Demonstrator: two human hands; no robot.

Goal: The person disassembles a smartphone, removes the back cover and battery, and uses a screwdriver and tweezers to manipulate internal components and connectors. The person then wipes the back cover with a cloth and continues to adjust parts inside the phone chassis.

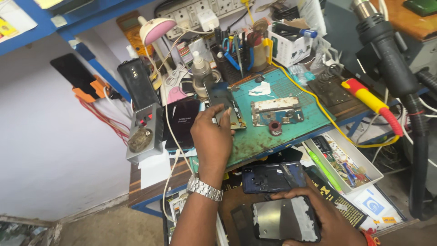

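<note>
Pinched between your left hand's (212, 136) fingers is a dark, flat phone board (226, 109) with a gold-coloured strip along its edge, held over the near-left corner of the green work mat (277, 132). Your right hand (318, 214) is closed around a black phone frame (284, 219) with a pale grey inner plate, low and close to your body, well apart from the left-hand grip. Just above that frame lies a dark blue phone back shell (268, 176). Left of the pinched board, touching the mat's edge, rests a black glossy phone (182, 120). Right of the board, on the mat, sit a silver-and-blue circuit assembly (276, 111) and a small red ring (275, 127). Farther right lies a soldering iron with a red-and-yellow handle (371, 102).
</note>
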